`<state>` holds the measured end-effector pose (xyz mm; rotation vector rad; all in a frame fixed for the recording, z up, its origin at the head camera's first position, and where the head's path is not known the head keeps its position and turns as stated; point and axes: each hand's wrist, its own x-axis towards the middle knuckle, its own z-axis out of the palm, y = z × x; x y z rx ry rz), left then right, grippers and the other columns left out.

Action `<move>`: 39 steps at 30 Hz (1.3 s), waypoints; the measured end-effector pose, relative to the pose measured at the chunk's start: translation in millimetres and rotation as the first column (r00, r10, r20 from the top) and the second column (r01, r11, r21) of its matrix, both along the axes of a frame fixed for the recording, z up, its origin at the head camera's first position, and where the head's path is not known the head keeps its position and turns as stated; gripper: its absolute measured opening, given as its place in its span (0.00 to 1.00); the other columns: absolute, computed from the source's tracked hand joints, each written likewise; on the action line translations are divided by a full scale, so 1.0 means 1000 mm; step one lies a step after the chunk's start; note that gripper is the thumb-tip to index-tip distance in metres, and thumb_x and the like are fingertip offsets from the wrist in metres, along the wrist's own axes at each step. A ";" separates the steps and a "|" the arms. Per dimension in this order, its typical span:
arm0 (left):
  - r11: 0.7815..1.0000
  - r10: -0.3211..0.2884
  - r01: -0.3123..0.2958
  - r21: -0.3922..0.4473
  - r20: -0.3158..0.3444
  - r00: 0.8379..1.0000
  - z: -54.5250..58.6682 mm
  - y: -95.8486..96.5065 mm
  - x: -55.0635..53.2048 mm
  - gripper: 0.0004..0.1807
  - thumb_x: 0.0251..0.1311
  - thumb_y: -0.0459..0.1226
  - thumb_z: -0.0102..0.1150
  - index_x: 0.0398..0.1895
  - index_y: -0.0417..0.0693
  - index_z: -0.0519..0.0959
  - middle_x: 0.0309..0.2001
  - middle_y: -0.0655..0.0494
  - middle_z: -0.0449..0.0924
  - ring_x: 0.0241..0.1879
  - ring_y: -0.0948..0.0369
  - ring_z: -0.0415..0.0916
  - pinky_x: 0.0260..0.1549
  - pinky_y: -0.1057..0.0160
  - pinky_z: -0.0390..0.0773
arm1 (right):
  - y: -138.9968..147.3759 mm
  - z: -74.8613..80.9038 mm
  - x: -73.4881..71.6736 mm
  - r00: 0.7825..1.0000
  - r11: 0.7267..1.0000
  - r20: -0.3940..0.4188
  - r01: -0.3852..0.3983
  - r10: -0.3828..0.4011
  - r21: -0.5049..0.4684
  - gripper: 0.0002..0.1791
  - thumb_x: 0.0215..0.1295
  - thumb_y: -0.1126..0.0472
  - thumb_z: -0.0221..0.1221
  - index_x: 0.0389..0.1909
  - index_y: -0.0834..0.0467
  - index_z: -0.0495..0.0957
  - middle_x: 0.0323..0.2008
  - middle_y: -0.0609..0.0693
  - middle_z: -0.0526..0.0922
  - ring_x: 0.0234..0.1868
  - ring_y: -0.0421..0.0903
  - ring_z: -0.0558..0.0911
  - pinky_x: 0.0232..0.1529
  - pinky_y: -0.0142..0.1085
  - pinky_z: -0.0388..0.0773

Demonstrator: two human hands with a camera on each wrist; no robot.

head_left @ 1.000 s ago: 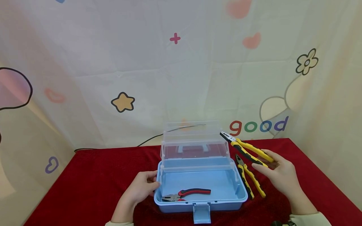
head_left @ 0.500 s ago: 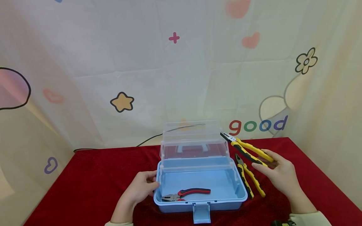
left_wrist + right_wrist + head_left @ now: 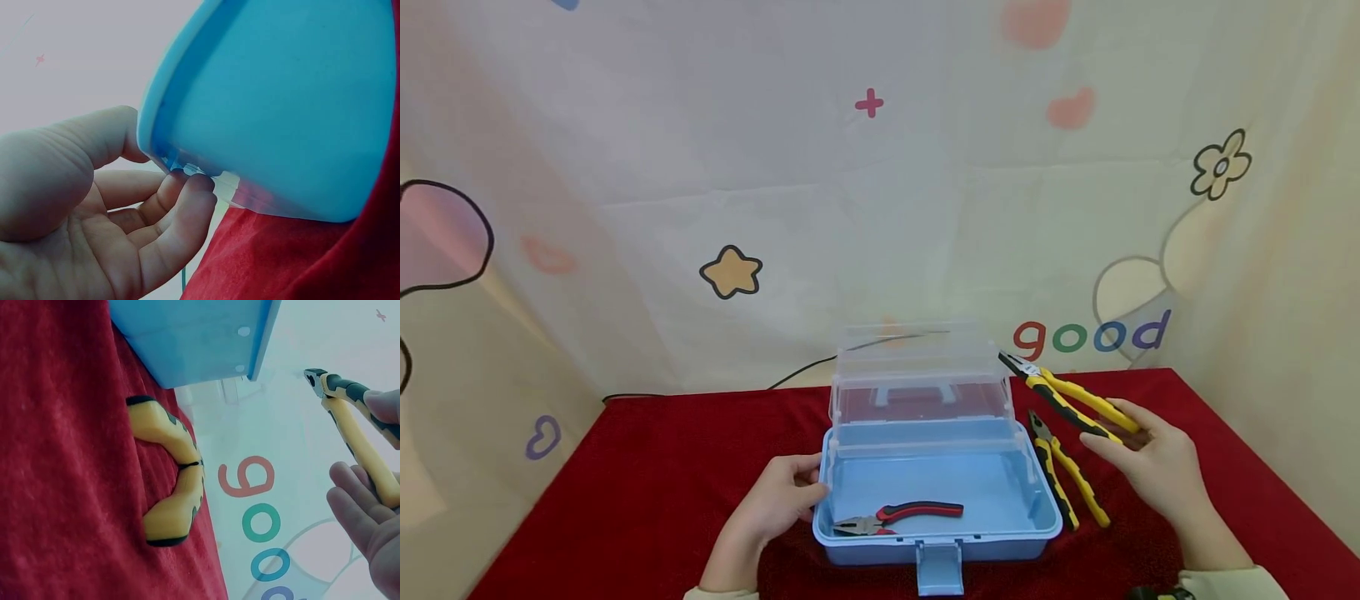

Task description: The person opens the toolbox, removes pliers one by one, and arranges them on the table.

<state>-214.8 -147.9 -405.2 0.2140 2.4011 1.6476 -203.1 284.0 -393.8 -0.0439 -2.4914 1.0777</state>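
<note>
A blue toolbox (image 3: 1015,546) stands with its clear lid (image 3: 925,400) raised at the back. My left hand (image 3: 778,497) pinches the box's left rim, thumb on top and fingers against the side, as the left wrist view also shows. Red-and-black pliers (image 3: 919,509) lie inside along the front wall. My right hand (image 3: 1165,462) holds yellow-and-black pliers (image 3: 1060,398) by the handles, raised right of the box with the head pointing up and left. A second pair of yellow-and-black pliers (image 3: 1078,483) lies on the cloth beside the box's right wall.
A red cloth (image 3: 685,483) covers the table. The box's latch (image 3: 939,570) hangs down at the front. Behind stands a pale printed curtain (image 3: 910,217), with a thin black cable (image 3: 805,367) in front of it. A dark object (image 3: 1157,593) shows at the bottom edge by the right sleeve.
The whole head view has shifted slightly to the right. The right hand and its pliers have moved very slightly rightward from the box; the left hand keeps its hold on the rim.
</note>
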 end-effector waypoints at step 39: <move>1.000 0.013 -0.013 -0.019 -0.004 1.000 -0.001 0.001 0.000 0.27 0.58 0.29 0.56 0.63 0.32 0.68 0.33 0.48 0.75 0.31 0.59 0.77 0.30 0.58 0.85 | 0.023 -0.007 0.010 0.977 0.993 0.184 0.090 -0.104 0.081 0.39 0.55 0.41 0.62 0.60 0.65 0.69 0.45 0.65 0.76 0.38 0.51 0.69 0.19 0.30 0.68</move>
